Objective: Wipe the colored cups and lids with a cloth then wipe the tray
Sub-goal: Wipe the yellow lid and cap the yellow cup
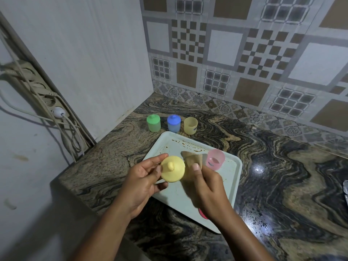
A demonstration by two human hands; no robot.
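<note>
My left hand (143,178) holds a yellow lid (172,168) by its edge above the white tray (233,178), knob facing me. My right hand (207,187) grips a brownish cloth (192,159) pressed against the lid's right side. A pink cup (215,159) without a lid stands on the tray's far right part. A pink lid (202,213) peeks out under my right wrist, mostly hidden. Behind the tray stand a green cup (154,123) and a blue cup (174,123), both lidded, and a yellow cup (190,125) without a lid. Brown stains mark the tray's far edge.
The marbled countertop (282,176) spreads to the right. A white panel wall stands at the left, tiled wall behind. A power strip (43,95) with cables hangs on the left wall. A silvery object (345,189) shows at the right edge.
</note>
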